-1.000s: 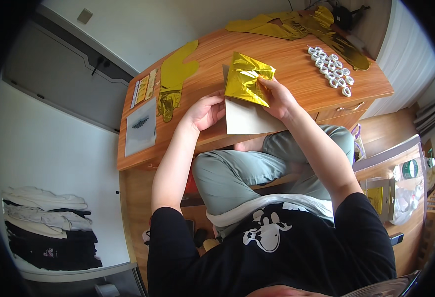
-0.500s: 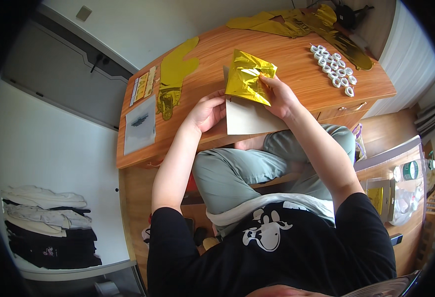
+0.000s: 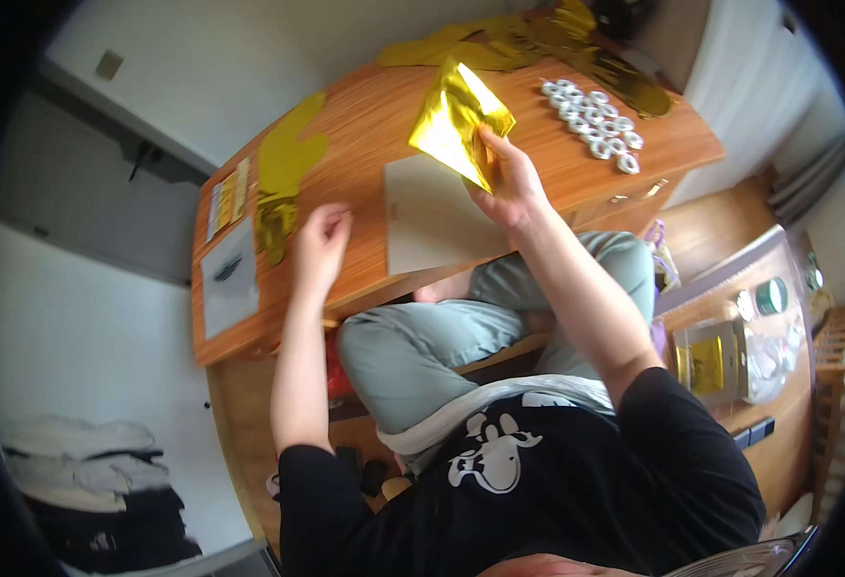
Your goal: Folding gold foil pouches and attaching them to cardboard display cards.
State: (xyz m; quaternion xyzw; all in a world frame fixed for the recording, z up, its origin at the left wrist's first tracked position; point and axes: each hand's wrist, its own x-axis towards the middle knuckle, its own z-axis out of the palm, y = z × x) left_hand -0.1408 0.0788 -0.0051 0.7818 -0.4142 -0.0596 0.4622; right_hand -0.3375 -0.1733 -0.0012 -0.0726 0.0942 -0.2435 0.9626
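Note:
My right hand (image 3: 514, 183) grips a shiny, folded piece of gold foil (image 3: 456, 120), thumb on top, raised above the desk. Beneath it a pale grey rectangular board (image 3: 432, 221) lies flat at the desk's near edge. To the left, my left hand (image 3: 321, 245) hangs over the wood with its fingers curled together; whether anything small is in them is hidden. Nearest to that hand is a flat, uninflated-looking gold foil balloon (image 3: 288, 159), its lower end crumpled.
On the wooden desk (image 3: 365, 115) are several white tape rings (image 3: 600, 120) at the right and more flat gold foil (image 3: 461, 45) along the back. A clear sheet (image 3: 230, 279) with dark strips and a card (image 3: 228, 200) lie at the left. My bent legs (image 3: 413, 337) are below the edge.
My left hand has left the board and moved left, fingers curling. My right hand has lifted the folded foil away, and the board now lies on the desk. The whole view has turned slightly.

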